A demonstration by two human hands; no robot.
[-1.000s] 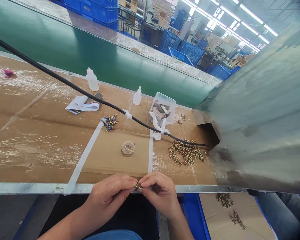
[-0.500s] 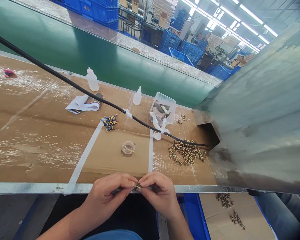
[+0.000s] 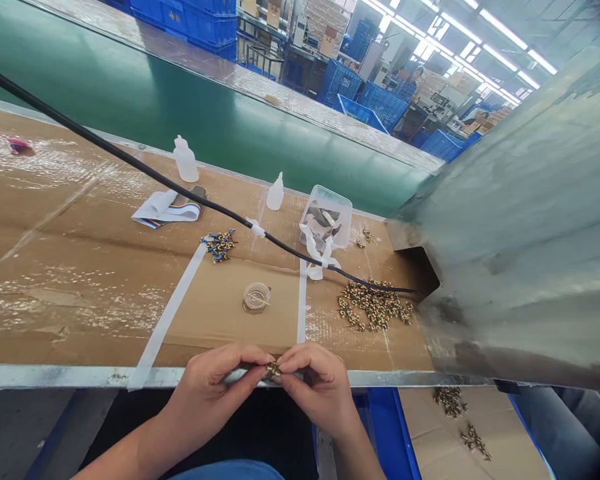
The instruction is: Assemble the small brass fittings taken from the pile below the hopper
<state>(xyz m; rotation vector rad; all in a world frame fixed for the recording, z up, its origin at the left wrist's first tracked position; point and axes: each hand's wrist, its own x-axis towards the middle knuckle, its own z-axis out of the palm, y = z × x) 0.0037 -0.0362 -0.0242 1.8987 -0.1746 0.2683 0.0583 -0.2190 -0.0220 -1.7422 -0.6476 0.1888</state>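
Observation:
Between my two hands, at the table's front edge, is a small black-and-yellow piece [image 3: 273, 368], too small to tell its kind. My left hand [image 3: 220, 387] pinches it from the left with thumb and forefinger. From the right, my right hand [image 3: 317, 383] pinches its other side, fingertips nearly meeting the left ones. Just beyond the hands stands a small clear round dish [image 3: 257, 297] with a thin yellowish stick in it. A heap of similar small black-and-yellow pieces [image 3: 375, 305] lies to the right. A smaller pile of blue, black and yellow pieces [image 3: 219, 245] lies farther back left.
A black cable [image 3: 130, 160] crosses above the table. Two white squeeze bottles [image 3: 185, 160] and a clear plastic box [image 3: 326, 215] stand at the back. A metal panel [image 3: 525, 220] walls off the right side. More pieces lie on cardboard [image 3: 430, 447] at lower right.
The small piece has turned slightly between the fingertips, and the left fingers have shifted a little to the left. Everything else on the table stays put.

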